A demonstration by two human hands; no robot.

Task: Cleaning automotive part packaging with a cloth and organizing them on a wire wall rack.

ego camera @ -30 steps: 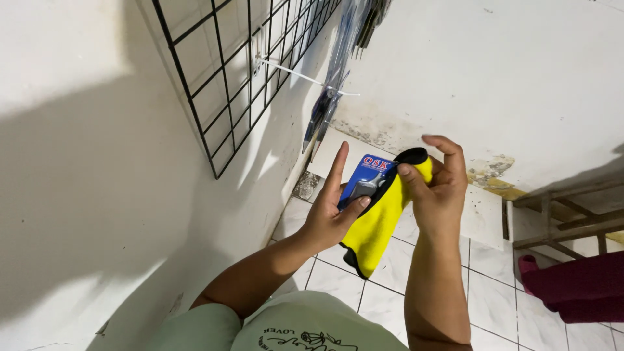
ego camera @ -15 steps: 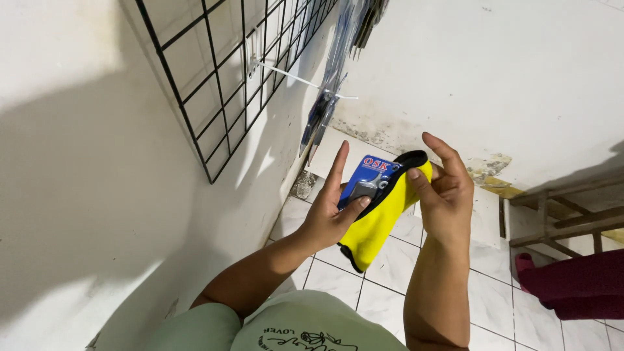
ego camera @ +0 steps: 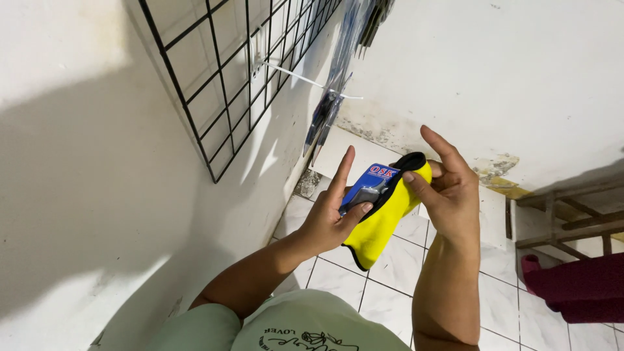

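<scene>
Our left hand (ego camera: pixel 328 218) pinches a small blue blister card (ego camera: pixel 368 188) between thumb and fingers, index raised; our right hand (ego camera: pixel 448 188) grips the yellow cloth (ego camera: pixel 383 221), black-edged, thumb pressing it over the card. Both hang above the white tiled floor (ego camera: pixel 325 276), beside the wall. We judge the card could slip from so light a pinch and drop to the tiles, or the loose cloth tail could slide free. Further out, a black wire grid panel (ego camera: pixel 214 84) leans on the wall, a white hook (ego camera: pixel 305 78) jutting from it, with clear-fronted packages (ego camera: pixel 325 120) hanging just past it
</scene>
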